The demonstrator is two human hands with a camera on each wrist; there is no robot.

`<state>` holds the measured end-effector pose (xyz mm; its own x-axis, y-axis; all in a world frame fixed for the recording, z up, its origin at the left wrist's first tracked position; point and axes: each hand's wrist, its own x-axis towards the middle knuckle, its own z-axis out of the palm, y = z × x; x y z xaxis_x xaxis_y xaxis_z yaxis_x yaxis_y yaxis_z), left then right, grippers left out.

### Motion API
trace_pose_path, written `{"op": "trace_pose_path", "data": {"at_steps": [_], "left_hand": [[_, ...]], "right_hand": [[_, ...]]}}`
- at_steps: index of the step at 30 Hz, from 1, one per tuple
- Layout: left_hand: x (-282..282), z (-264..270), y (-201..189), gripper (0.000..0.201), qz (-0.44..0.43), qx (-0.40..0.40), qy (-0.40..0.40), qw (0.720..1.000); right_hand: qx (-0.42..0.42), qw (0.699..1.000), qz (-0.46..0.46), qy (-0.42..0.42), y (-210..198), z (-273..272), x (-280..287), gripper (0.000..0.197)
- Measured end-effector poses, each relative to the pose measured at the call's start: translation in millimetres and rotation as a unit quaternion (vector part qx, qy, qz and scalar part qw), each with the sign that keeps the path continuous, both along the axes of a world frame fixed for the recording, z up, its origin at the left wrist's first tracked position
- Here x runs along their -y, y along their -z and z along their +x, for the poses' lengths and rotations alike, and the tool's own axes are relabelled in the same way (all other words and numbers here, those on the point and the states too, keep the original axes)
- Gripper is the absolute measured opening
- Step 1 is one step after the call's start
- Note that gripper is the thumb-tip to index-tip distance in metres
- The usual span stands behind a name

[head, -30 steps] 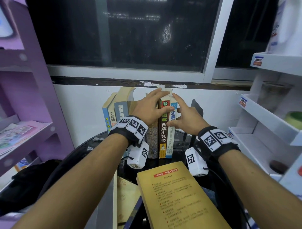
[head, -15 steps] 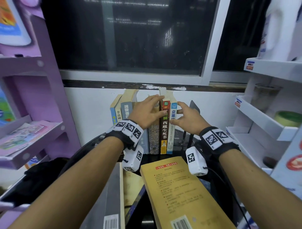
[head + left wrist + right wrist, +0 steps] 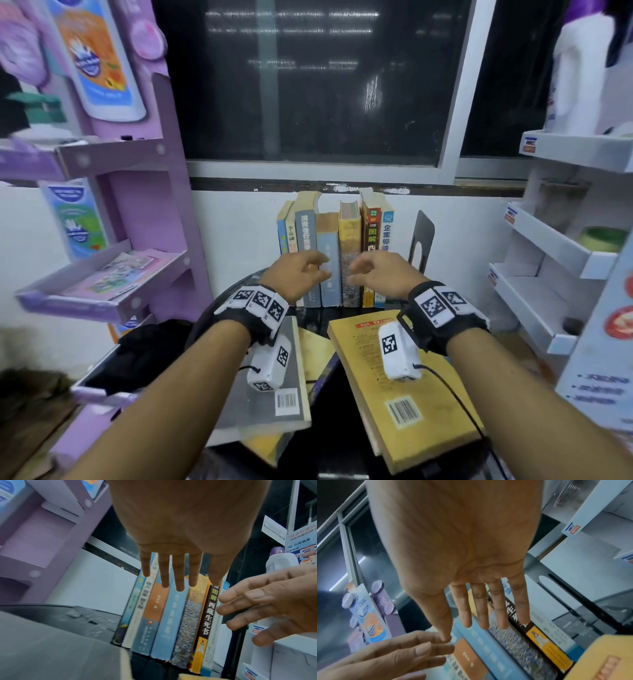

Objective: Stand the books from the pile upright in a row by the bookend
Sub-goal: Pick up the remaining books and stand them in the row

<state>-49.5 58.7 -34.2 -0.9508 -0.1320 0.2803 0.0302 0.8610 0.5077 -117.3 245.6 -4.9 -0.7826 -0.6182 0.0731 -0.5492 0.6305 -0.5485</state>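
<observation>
Several books stand upright in a row [image 3: 337,253] against the wall, with a black bookend [image 3: 423,236] just to their right. My left hand [image 3: 308,270] and right hand [image 3: 364,274] hover side by side in front of the spines, fingers loosely spread, holding nothing. The left wrist view shows the left hand's fingers [image 3: 178,577] straight above the spines [image 3: 171,622]. In the right wrist view the right hand's fingers [image 3: 483,609] are equally straight. Nearer to me lie a yellow book [image 3: 407,387], a grey book [image 3: 270,404] and a tan book [image 3: 317,346], all flat.
The books rest on a round black table [image 3: 329,421]. A purple shelf unit [image 3: 102,284] stands close on the left, a white shelf unit [image 3: 534,301] on the right. A dark window [image 3: 308,85] sits above the row.
Both hands have let go of the tops of the upright books and drawn back and down towards me. The row stays standing.
</observation>
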Motion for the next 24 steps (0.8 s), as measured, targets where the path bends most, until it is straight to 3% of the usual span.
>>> {"op": "trace_pose_path", "data": {"at_steps": [10, 18, 24], "left_hand": [[58.9, 83.0, 36.9, 0.031, 0.007, 0.117, -0.093, 0.989], [87.6, 114.7, 62.5, 0.044, 0.007, 0.185, -0.146, 0.972], [95.9, 116.8, 72.3, 0.054, 0.062, 0.224, -0.181, 0.956]], "right_hand": [[0.041, 0.995, 0.074, -0.057, 32.6, 49.0, 55.1, 0.035], [0.083, 0.988, 0.125, -0.041, 60.4, 69.8, 86.0, 0.044], [0.086, 0.985, 0.147, -0.008, 68.3, 72.9, 99.7, 0.054]]}}
